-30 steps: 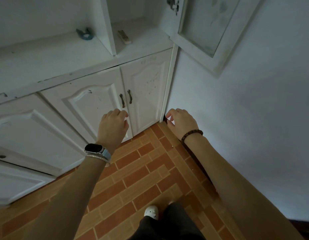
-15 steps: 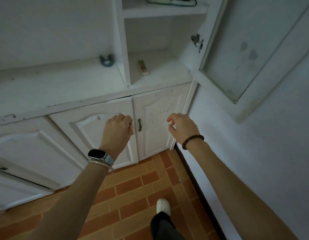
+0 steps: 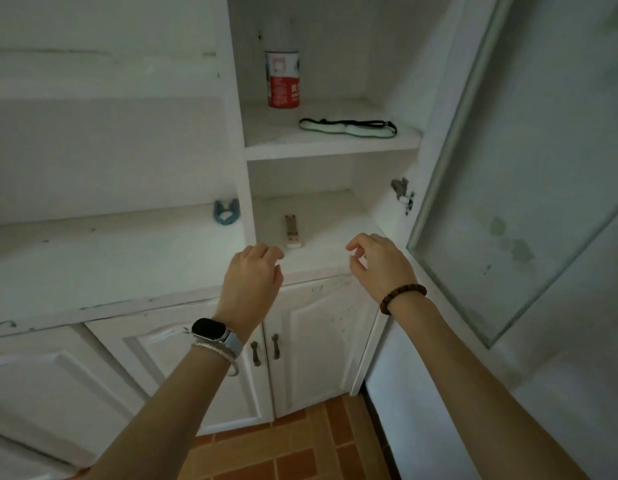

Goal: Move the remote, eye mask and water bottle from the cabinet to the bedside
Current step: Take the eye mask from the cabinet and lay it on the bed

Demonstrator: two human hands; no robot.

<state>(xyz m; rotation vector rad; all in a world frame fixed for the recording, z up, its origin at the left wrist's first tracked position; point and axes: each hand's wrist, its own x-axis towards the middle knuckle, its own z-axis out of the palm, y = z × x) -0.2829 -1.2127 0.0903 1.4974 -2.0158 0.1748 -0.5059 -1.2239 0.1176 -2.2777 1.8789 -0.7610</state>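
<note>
A white remote [image 3: 292,232] lies on the lower shelf of the open white cabinet [image 3: 331,147]. On the shelf above it lies an eye mask [image 3: 347,127] with a black strap, pale side up. Behind the mask stands a water bottle [image 3: 283,79] with a red and white label. My left hand [image 3: 253,282], with a watch on the wrist, hovers just in front of the remote, fingers loosely curled and empty. My right hand [image 3: 378,265], with a bead bracelet, is raised at the shelf's front right edge, fingers apart, holding nothing.
The cabinet's glass door [image 3: 522,174] stands open at the right, close to my right arm. A blue clip-like object [image 3: 226,211] sits on the white counter [image 3: 103,265] left of the divider. Closed lower doors [image 3: 266,351] and a brick-tile floor [image 3: 293,448] lie below.
The view has tilted upward, bringing the upper shelf with the eye mask and bottle into sight. Both hands have risen from the lower doors to the level of the remote's shelf.
</note>
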